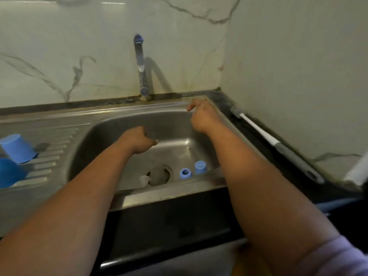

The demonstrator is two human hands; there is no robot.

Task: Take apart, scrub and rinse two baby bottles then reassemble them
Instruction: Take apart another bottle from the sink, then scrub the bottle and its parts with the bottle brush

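My left hand (139,141) hangs over the steel sink (103,124) with its fingers curled into a fist; nothing shows in it. My right hand (202,114) is raised at the sink's back right rim, fingers curled, thumb and forefinger close together, with nothing visible between them. In the basin lie a light blue ring (185,173), a light blue cap (200,167) and a clear teat (144,180) beside the drain (159,174). A light blue cup-shaped cap (18,148) stands upside down on the drainboard, next to a dark blue piece (10,172).
A bottle brush (274,142) with a white and grey handle lies on the dark counter along the right wall. The tap (140,62) rises behind the basin and no water is seen running. Marble wall tiles close off the back and right.
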